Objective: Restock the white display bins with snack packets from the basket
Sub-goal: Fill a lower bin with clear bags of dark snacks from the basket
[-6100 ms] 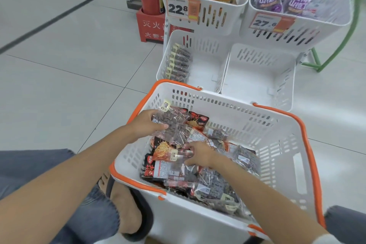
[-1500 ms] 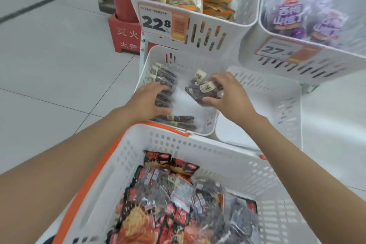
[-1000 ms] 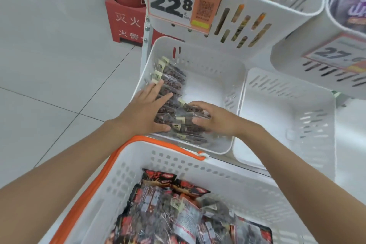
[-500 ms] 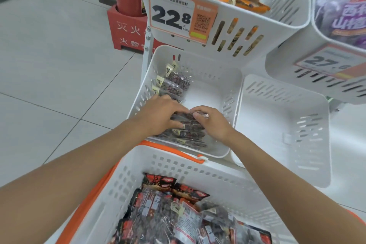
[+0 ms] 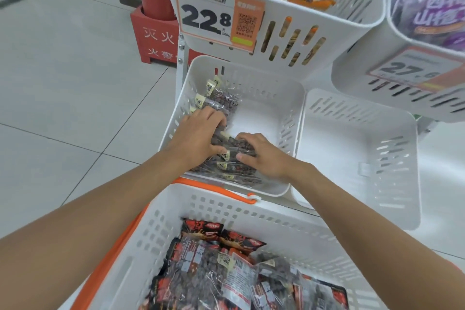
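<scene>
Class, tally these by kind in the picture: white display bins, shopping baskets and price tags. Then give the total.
White display bins: 4
Basket: 1
Price tags: 2
Total: 7

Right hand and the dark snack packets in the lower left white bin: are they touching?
Touching. In the head view the right hand pinches the packets between curled fingers and thumb, with no gap visible.

Restocking: snack packets (image 5: 234,167) in white bin (image 5: 289,98)
The row is gripped by the left hand (image 5: 198,138) and right hand (image 5: 264,158); the basket (image 5: 251,219) is placed just in front.
</scene>
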The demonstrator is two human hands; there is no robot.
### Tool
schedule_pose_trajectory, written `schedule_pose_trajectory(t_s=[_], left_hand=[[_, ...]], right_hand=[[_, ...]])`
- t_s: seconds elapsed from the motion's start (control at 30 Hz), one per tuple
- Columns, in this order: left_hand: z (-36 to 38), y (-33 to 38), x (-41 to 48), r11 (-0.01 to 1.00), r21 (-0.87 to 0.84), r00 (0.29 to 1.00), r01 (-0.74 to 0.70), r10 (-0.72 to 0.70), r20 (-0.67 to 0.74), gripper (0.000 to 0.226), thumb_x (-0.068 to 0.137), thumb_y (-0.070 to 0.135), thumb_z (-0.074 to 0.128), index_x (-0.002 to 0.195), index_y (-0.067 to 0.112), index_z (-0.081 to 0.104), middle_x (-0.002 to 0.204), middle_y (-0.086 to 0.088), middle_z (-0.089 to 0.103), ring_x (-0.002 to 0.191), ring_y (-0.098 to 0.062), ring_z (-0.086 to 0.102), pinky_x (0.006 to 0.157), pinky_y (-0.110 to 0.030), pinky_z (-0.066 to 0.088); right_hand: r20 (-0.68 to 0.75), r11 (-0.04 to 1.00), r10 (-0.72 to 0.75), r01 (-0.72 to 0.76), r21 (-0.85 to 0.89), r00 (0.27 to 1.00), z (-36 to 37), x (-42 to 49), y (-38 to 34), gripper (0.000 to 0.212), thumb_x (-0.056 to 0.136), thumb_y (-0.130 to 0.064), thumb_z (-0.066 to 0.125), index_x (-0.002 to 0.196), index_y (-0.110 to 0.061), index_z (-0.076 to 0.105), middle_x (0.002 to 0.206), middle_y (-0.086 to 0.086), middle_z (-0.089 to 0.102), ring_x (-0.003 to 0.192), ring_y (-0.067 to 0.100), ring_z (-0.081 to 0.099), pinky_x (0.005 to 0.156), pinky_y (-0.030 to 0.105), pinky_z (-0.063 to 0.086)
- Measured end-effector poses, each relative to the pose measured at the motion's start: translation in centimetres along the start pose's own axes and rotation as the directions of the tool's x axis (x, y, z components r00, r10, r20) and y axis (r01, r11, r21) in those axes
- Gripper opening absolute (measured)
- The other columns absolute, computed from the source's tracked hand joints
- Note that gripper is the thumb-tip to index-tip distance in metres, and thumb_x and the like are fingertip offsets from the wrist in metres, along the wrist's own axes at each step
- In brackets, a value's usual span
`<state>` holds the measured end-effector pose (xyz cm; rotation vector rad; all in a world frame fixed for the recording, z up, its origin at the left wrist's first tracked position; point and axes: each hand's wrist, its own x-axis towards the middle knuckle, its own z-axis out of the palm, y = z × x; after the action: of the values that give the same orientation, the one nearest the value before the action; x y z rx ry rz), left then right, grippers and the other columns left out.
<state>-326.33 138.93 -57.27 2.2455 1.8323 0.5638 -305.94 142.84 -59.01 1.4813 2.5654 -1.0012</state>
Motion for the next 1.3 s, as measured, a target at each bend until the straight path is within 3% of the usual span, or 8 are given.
schedule_pose_trajectory(t_s=[0.17, 0.4, 0.7, 0.83, 0.93, 1.07, 1.2, 1.3], left_hand=[[-1.5, 1.0, -1.5, 0.992, -0.111, 0.998, 0.053, -0.051, 0.021, 0.053, 0.079, 0.038, 0.078, 0.127, 0.028, 0.058, 0.130, 0.002, 0.056, 0.121, -0.019, 0.049, 0.103, -0.038, 0.038], [-3.5, 7.8, -8.0, 0.950, -0.306, 0.987, 0.067, -0.107, -0.116, 0.031, 0.087, 0.027, 0.072, 0.116, 0.020, 0.063, 0.103, 0.005, 0.058, 0.092, -0.013, 0.054, 0.080, -0.028, 0.046], [-2.0, 10.5, -19.4, 0.857, -0.416, 0.953, 0.304, -0.280, 0.119, 0.027, 0.087, 0.026, 0.072, 0.111, 0.023, 0.060, 0.098, 0.009, 0.057, 0.075, -0.006, 0.053, 0.075, -0.029, 0.046], [-1.6, 10.4, -22.1, 0.788, -0.404, 0.876, 0.463, -0.339, 0.344, 0.036, 0.088, 0.024, 0.072, 0.121, 0.020, 0.058, 0.118, 0.002, 0.057, 0.093, -0.015, 0.057, 0.082, -0.032, 0.047], [-1.4, 11.9, -22.4, 0.606, -0.532, 0.802, 0.591, -0.376, 0.464, 0.040, 0.087, 0.038, 0.071, 0.122, 0.022, 0.059, 0.125, 0.000, 0.058, 0.113, -0.020, 0.058, 0.095, -0.038, 0.050], [-0.9, 14.5, -21.6, -0.028, -0.687, 0.654, 0.726, -0.277, 0.704, 0.048, 0.081, 0.050, 0.065, 0.112, 0.013, 0.063, 0.113, -0.013, 0.068, 0.100, -0.026, 0.067, 0.084, -0.039, 0.059], [1.4, 13.2, -22.0, -0.008, -0.673, 0.561, 0.739, -0.546, 0.623, 0.044, 0.086, 0.003, 0.071, 0.124, 0.011, 0.049, 0.104, -0.018, 0.067, 0.073, -0.020, 0.072, 0.062, -0.032, 0.058], [1.8, 11.8, -22.5, 0.039, -0.661, 0.554, 0.749, -0.585, 0.592, 0.050, 0.085, -0.008, 0.067, 0.127, 0.013, 0.051, 0.094, -0.015, 0.060, 0.062, -0.017, 0.067, 0.057, -0.031, 0.059]], right_hand=[[-0.196, 0.995, 0.047, -0.028, 0.096, 0.979, -0.7, -3.3, -1.0, 0.064, 0.093, -0.046, 0.057, 0.149, -0.038, 0.027, 0.160, 0.010, 0.011, 0.149, 0.024, 0.006, 0.119, 0.042, 0.016], [-0.546, 0.982, -0.043, 0.136, 0.131, 0.836, 1.2, -15.8, -4.9, 0.040, 0.092, -0.017, 0.061, 0.132, -0.022, 0.054, 0.118, -0.004, 0.054, 0.095, 0.008, 0.055, 0.086, 0.025, 0.050], [-0.071, 0.966, 0.235, -0.242, -0.095, 0.969, 10.5, -23.1, 1.7, 0.048, 0.093, -0.025, 0.061, 0.139, -0.020, 0.048, 0.134, 0.005, 0.057, 0.122, 0.026, 0.053, 0.101, 0.036, 0.045], [-0.254, 0.957, 0.208, -0.250, -0.146, 0.944, 12.3, -22.8, 2.1, 0.020, 0.098, -0.019, 0.047, 0.107, -0.018, 0.065, 0.102, 0.003, 0.062, 0.092, 0.024, 0.061, 0.076, 0.033, 0.049], [-0.443, 0.993, 0.083, -0.110, -0.036, 0.892, 10.5, -23.4, -0.9, 0.025, 0.101, -0.027, 0.046, 0.103, -0.015, 0.068, 0.093, 0.001, 0.061, 0.084, 0.020, 0.060, 0.075, 0.032, 0.049], [-0.307, 0.955, -0.107, 0.183, 0.232, 0.946, 9.3, -25.3, -6.2, 0.036, 0.090, -0.034, 0.065, 0.124, -0.021, 0.065, 0.105, -0.007, 0.060, 0.094, 0.010, 0.056, 0.087, 0.022, 0.046], [0.017, 0.812, -0.021, 0.007, 0.583, 1.000, 8.5, -25.7, -5.6, 0.034, 0.086, -0.039, 0.070, 0.118, -0.029, 0.069, 0.119, -0.016, 0.065, 0.107, 0.002, 0.061, 0.100, 0.024, 0.046], [-0.055, 0.846, 0.158, -0.107, 0.522, 0.986, 8.6, -24.4, -2.5, 0.040, 0.089, -0.034, 0.068, 0.127, -0.021, 0.062, 0.126, -0.006, 0.063, 0.118, 0.014, 0.059, 0.105, 0.035, 0.044]])
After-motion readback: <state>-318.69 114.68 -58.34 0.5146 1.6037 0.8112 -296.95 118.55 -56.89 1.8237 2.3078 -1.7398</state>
